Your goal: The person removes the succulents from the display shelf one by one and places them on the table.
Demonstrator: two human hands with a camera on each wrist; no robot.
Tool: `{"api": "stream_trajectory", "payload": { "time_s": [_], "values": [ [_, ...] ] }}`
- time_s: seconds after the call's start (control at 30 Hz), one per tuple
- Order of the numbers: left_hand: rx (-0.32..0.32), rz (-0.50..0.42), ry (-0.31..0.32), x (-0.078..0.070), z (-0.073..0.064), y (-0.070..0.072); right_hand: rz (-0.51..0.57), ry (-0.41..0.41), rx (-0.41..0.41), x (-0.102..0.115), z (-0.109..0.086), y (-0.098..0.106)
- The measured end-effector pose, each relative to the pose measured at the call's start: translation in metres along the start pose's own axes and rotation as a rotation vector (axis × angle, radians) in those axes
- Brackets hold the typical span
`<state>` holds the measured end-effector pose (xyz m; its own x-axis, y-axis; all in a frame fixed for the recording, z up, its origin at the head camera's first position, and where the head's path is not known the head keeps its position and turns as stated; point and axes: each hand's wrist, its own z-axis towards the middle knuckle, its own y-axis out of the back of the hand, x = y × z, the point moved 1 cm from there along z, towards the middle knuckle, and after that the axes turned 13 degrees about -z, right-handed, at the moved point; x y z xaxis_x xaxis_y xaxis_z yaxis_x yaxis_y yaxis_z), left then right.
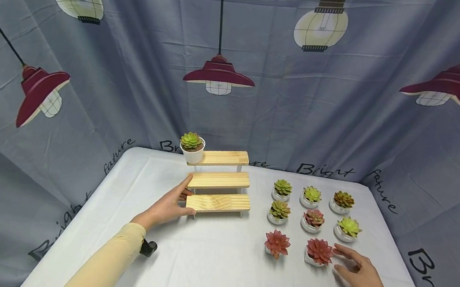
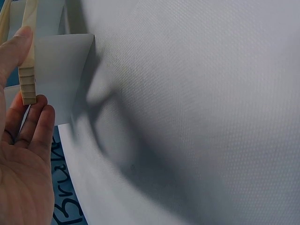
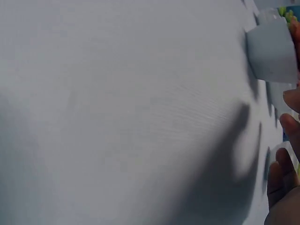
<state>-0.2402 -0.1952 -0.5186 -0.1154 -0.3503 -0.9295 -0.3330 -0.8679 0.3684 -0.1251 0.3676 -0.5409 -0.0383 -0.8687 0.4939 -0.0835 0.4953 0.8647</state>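
A three-step wooden display stand (image 1: 218, 202) with pale shelves and white side supports stands at the table's back. My left hand (image 1: 167, 205) grips its left end. In the left wrist view the thumb lies on a wooden shelf (image 2: 29, 61), with fingers at the shelf's end. One green succulent in a white pot (image 1: 192, 148) sits on the top shelf's left end. At the right, my right hand (image 1: 361, 277) has its thumb and fingers parted beside a red succulent (image 1: 320, 252); the fingertips are right at its leaves. Its white pot (image 3: 272, 51) shows in the right wrist view.
Left of that plant is another red succulent (image 1: 277, 243). Behind them several green and reddish succulents, including a bright green one (image 1: 348, 227), stand in rows in small pots. A white cloth covers the table (image 1: 216, 265); a grey printed curtain (image 1: 258, 118) hangs behind it.
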Motion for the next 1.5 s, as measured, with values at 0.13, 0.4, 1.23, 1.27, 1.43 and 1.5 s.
{"api": "stream_trajectory", "payload": {
  "time_s": [0.13, 0.4, 1.23, 1.27, 1.43, 1.5],
  "values": [
    [-0.003, -0.003, -0.018, -0.001, -0.001, 0.000, 0.012, 0.029, -0.102, 0.002, 0.001, 0.012],
    [-0.003, 0.004, -0.010, -0.001, -0.001, 0.001, -0.011, 0.071, -0.283, 0.022, 0.011, 0.032],
    [-0.015, -0.007, -0.003, -0.002, -0.001, -0.001, 0.171, 0.327, -0.208, 0.132, 0.067, 0.043],
    [-0.016, -0.006, -0.007, -0.002, -0.001, -0.001, 0.183, 0.334, -0.197, 0.137, 0.070, 0.043],
    [-0.015, 0.002, -0.001, -0.002, 0.000, -0.001, 0.215, 0.366, -0.154, 0.165, 0.082, 0.040],
    [-0.014, -0.001, -0.003, -0.002, 0.000, -0.001, 0.220, 0.390, -0.140, 0.177, 0.087, 0.038]
  ]
}}
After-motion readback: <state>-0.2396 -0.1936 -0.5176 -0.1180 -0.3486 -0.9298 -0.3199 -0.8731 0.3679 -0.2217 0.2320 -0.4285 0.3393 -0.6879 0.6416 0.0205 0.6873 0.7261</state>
